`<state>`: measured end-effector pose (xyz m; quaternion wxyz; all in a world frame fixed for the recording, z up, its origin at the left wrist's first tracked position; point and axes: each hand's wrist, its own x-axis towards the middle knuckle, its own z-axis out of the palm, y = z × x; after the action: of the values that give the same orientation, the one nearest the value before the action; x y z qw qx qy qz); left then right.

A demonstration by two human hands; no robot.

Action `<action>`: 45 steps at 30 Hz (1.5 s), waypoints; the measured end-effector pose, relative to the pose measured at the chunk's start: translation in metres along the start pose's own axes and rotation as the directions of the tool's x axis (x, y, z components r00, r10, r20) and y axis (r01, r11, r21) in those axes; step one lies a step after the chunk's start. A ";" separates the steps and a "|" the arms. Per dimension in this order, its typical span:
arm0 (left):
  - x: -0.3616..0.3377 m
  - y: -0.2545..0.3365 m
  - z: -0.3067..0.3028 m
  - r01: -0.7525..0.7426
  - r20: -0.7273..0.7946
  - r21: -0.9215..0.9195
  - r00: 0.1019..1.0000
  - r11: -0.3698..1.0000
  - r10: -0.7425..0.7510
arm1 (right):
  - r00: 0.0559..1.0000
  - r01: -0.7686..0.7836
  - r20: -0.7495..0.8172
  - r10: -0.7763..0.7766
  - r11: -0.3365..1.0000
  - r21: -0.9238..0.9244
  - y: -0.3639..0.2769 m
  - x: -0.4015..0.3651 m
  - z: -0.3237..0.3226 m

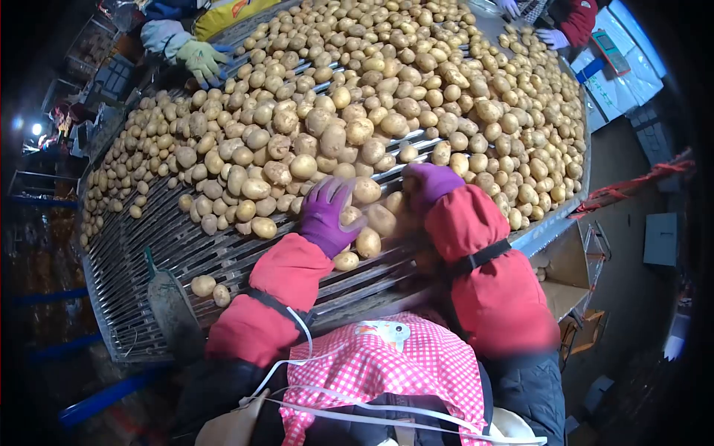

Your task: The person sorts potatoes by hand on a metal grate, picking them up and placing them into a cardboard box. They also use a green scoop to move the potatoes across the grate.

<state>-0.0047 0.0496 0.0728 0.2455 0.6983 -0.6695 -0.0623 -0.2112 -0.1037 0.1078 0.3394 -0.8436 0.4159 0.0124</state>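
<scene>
A large heap of potatoes (361,131) covers most of a slatted metal sorting table (223,256). My left hand (327,214), in a purple glove, lies over the near edge of the heap with fingers spread, touching potatoes. Loose potatoes (381,220) sit on the slats between my two hands. My right hand (431,182), gloved in purple too, is curled at the heap's edge, knuckles up. Its fingertips are hidden and slightly blurred, so what it holds cannot be made out. Red sleeves cover both forearms.
A scoop with a green handle (172,305) lies at the table's left front, beside two stray potatoes (203,285). Co-workers' gloved hands (202,61) reach in at far left and far right. Red cord (632,182) stretches beyond the right edge, near a wooden box (563,271).
</scene>
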 end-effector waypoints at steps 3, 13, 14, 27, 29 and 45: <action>-0.001 0.005 -0.008 -0.018 -0.058 -0.036 0.998 0.999 0.016 | 1.000 0.001 -0.007 0.007 0.646 0.764 0.049 -0.020 0.009; 0.020 0.167 -0.001 0.337 0.445 -0.838 0.878 0.429 0.180 | 0.932 0.114 -0.021 0.361 -0.236 0.965 0.038 -0.191 0.007; 0.019 0.172 0.000 0.480 0.528 -0.839 0.833 0.255 0.167 | 0.969 0.166 -0.044 0.242 -0.511 0.843 0.071 -0.209 0.017; -0.005 0.272 0.076 0.756 0.662 -0.652 0.607 -0.060 0.440 | 0.732 0.673 -0.480 0.483 -0.409 0.616 0.133 -0.352 0.056; -0.009 0.292 0.075 0.614 0.641 -0.763 0.676 0.203 0.364 | 0.749 0.629 -0.353 0.561 -0.435 0.644 0.145 -0.364 0.060; -0.032 0.202 0.073 0.060 0.267 -0.761 0.936 0.646 0.227 | 0.543 0.525 0.288 0.789 -0.586 0.617 0.188 -0.332 0.064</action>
<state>-0.2206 0.0647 0.0872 0.3984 0.4773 -0.6452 -0.4440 -0.5454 0.0845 0.0535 0.6289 0.1986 0.4759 -0.5819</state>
